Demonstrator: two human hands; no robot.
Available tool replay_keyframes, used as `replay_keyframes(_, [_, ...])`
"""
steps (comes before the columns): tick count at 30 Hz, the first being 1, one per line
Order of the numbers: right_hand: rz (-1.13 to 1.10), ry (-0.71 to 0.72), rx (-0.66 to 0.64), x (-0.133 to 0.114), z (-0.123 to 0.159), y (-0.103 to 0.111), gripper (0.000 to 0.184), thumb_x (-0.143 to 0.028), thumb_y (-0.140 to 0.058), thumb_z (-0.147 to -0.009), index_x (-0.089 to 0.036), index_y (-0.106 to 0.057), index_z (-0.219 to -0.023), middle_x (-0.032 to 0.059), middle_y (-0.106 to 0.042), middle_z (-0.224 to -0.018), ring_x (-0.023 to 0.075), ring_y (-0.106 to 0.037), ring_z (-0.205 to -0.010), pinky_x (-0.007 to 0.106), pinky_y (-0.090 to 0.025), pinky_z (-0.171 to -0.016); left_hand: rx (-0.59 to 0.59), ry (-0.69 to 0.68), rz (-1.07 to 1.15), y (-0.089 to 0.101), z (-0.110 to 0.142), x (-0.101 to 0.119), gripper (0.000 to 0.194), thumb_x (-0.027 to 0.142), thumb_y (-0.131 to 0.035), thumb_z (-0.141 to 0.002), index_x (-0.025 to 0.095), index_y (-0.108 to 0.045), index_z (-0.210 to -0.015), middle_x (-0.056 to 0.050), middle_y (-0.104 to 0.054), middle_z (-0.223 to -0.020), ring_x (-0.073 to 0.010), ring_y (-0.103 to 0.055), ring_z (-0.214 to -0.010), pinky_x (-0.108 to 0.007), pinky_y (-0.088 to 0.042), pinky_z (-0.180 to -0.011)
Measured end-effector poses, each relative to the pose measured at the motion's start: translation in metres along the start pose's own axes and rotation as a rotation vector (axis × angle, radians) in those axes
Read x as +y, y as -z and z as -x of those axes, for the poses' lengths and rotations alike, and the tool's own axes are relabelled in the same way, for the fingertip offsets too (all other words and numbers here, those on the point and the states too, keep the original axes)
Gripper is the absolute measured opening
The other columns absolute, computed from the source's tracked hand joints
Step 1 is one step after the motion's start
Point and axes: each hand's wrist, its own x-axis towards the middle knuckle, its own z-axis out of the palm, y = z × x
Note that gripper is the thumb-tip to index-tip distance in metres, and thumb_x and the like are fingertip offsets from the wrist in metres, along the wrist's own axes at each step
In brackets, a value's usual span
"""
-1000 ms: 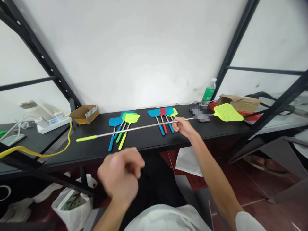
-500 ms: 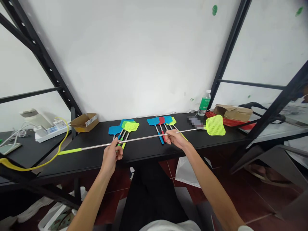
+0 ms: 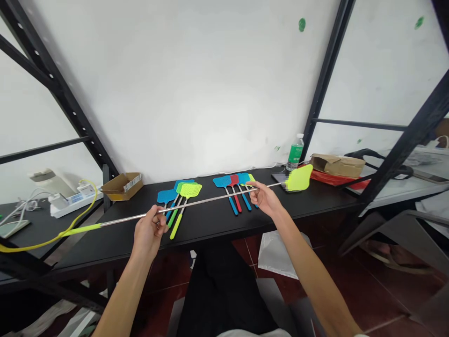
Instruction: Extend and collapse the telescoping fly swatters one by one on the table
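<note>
Between my two hands stretches a long fly swatter (image 3: 206, 200) with a thin metal rod, extended across the black table. Its yellow-green head (image 3: 299, 178) is at the right, turned partly edge-on; its yellow-green grip is at the left. My left hand (image 3: 150, 230) pinches the rod nearer the grip. With thumb and fingers, my right hand (image 3: 264, 199) pinches it nearer the head. Behind the rod lie two groups of shorter swatters: blue, green and yellow-green ones (image 3: 190, 190) at left, and blue, red and yellow-green ones (image 3: 222, 182) at right, partly hidden by my right hand.
An open cardboard box (image 3: 122, 186) and a white power strip (image 3: 75, 203) are at left, with a yellow cable (image 3: 91, 206) crossing near the swatter's grip. A bottle (image 3: 295, 152), a phone-like device, and a brown package (image 3: 337, 164) stand at right. Black shelf posts frame both sides.
Both hands are farther apart, my left hand having slid left along with the grip. The swatter's head has turned from facing me to a narrower angle. The view has shifted slightly.
</note>
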Motion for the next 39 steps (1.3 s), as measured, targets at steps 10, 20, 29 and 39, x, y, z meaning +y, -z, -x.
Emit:
replay_keyframes(10, [-0.352, 0.141, 0.233, -0.021, 0.0, 0.026, 0.023, -0.041, -0.071, -0.084, -0.022, -0.063, -0.095, -0.009, -0.044, -0.053, 0.0069, -0.042, -0.042, 0.019, -0.036, -0.04, 0.073, -0.035, 0.092, 0.022, -0.005, 0.024, 0.015, 0.034, -0.063, -0.087, 0.019, -0.064, -0.086, 0.006, -0.05, -0.053, -0.0069, -0.031, -0.04, -0.02, -0.037, -0.045])
replay_keyframes(20, [-0.766, 0.276, 0.417, -0.046, 0.016, 0.056, 0.02, -0.037, -0.052, -0.098, -0.019, -0.06, -0.094, -0.0111, -0.039, -0.047, 0.0069, -0.041, -0.037, 0.021, -0.034, -0.039, 0.118, -0.058, 0.125, 0.031, -0.008, 0.029, 0.014, 0.032, -0.065, -0.084, 0.019, -0.065, -0.084, 0.005, -0.047, -0.052, -0.0076, -0.031, -0.04, -0.021, -0.038, -0.044])
replay_keyframes(29, [-0.798, 0.349, 0.567, -0.058, 0.025, 0.08, 0.028, -0.039, -0.045, -0.102, -0.019, -0.058, -0.087, -0.0123, -0.034, -0.042, 0.0057, -0.036, -0.033, 0.02, -0.032, -0.037, 0.165, -0.061, 0.118, 0.035, -0.006, 0.035, 0.014, 0.034, -0.066, -0.082, 0.02, -0.064, -0.083, 0.005, -0.046, -0.052, -0.0084, -0.03, -0.042, -0.021, -0.036, -0.044])
replay_keyframes(39, [-0.773, 0.458, 0.665, -0.07, 0.032, 0.097, 0.024, -0.033, -0.055, -0.1, -0.019, -0.056, -0.08, -0.015, -0.028, -0.041, 0.0027, -0.03, -0.029, 0.016, -0.029, -0.034, 0.212, -0.134, 0.136, 0.037, -0.004, 0.046, 0.012, 0.03, -0.067, -0.082, 0.019, -0.064, -0.08, 0.008, -0.033, -0.05, -0.0068, -0.024, -0.041, -0.021, -0.033, -0.044])
